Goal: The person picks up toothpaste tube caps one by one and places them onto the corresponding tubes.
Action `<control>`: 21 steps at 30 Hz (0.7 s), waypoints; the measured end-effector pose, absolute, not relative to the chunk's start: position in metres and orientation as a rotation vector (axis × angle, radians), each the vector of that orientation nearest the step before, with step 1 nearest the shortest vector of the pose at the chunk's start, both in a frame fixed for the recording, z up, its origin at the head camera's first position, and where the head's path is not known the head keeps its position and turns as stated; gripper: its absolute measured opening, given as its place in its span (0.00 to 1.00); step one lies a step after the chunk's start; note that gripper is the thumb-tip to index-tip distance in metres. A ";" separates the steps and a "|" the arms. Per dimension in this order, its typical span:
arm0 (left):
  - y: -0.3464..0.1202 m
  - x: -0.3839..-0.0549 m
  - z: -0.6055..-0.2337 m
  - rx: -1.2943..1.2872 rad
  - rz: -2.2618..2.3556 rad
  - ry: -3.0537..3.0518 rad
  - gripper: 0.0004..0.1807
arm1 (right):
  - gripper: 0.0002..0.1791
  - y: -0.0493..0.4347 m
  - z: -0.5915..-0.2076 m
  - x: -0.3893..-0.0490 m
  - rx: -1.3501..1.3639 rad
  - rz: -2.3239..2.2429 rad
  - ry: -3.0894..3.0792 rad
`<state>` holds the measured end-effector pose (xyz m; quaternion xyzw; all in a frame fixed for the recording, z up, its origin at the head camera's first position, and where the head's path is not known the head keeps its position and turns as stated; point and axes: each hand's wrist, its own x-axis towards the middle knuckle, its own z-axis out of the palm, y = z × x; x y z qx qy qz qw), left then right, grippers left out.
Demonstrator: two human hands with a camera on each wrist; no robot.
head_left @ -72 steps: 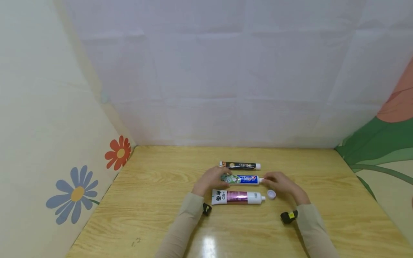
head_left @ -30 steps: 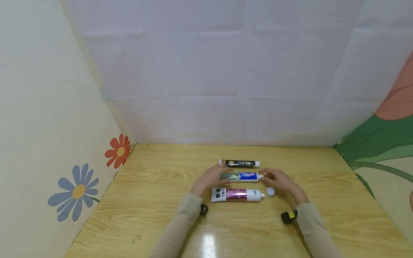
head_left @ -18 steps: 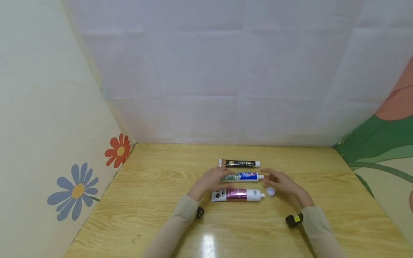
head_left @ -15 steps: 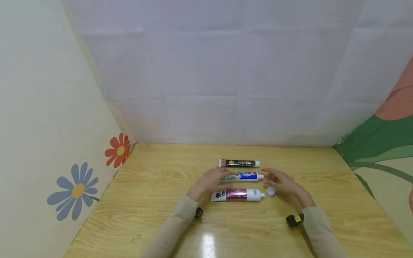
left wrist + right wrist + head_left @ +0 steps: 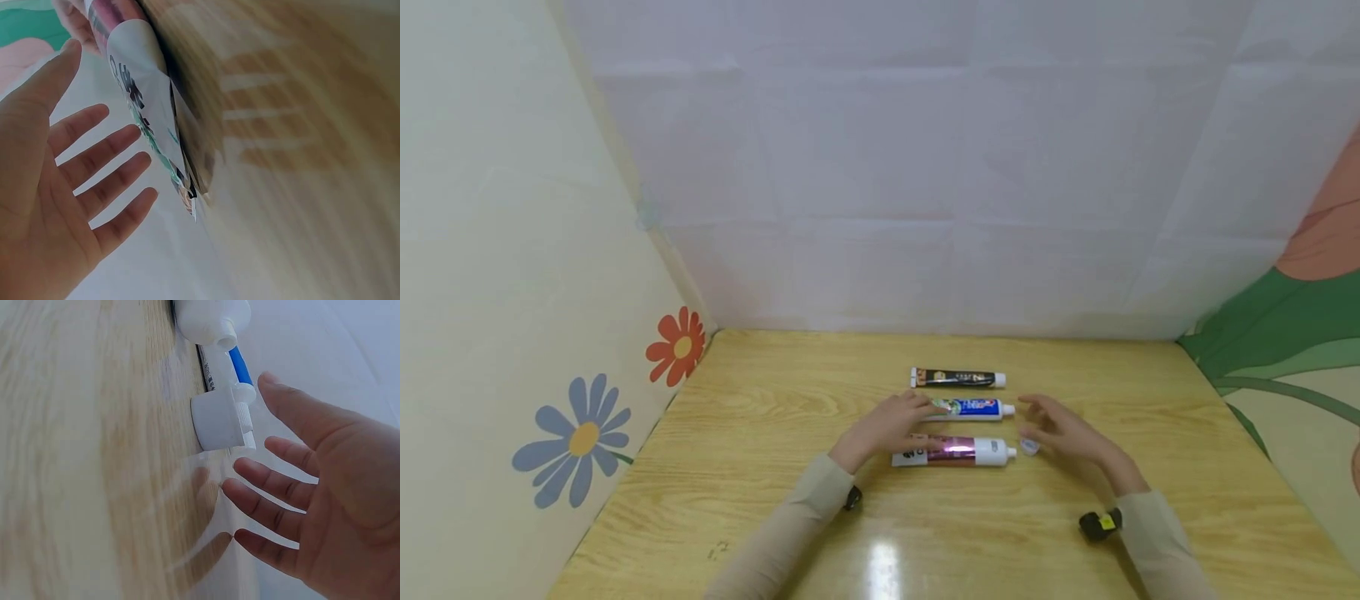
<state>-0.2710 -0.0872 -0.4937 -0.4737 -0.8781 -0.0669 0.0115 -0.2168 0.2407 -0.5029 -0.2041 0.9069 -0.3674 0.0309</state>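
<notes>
Three toothpaste tubes lie in a row, nozzles to the right: a black one [image 5: 958, 379] at the back, a blue-and-green one [image 5: 977, 408] in the middle, a purple-and-white one [image 5: 958, 451] in front. My left hand [image 5: 880, 429], fingers spread, hovers by the left ends of the two nearer tubes, covering part of them. My right hand [image 5: 1063, 429] is just right of their nozzles, fingers loosely extended, holding nothing. A loose white cap [image 5: 215, 422] stands on the table beside its fingertips; the purple tube's nozzle [image 5: 1012, 452] is uncapped.
The wooden table [image 5: 760, 500] meets a white sheet [image 5: 865, 167] at the back. A wall with painted flowers [image 5: 583, 439] borders the left side, and a painted green leaf [image 5: 1262, 325] marks the right wall. Small black cameras [image 5: 1099, 525] sit on the wrists.
My right fingers have left the nozzle of the blue-and-green toothpaste tube and moved right. My left hand has let go of that tube's left end and drawn back leftward. The tubes lie practically unmoved.
</notes>
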 end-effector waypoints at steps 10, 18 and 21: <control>-0.091 -0.262 -0.492 -1.553 -0.106 -2.736 0.36 | 0.30 0.245 -0.506 -0.209 -0.642 -1.082 2.830; -0.090 -0.257 -0.489 -1.607 -0.129 -2.757 0.35 | 0.32 0.247 -0.507 -0.205 -0.695 -1.034 2.825; -0.089 -0.255 -0.491 -1.613 -0.124 -2.782 0.35 | 0.31 0.247 -0.508 -0.204 -0.726 -1.012 2.828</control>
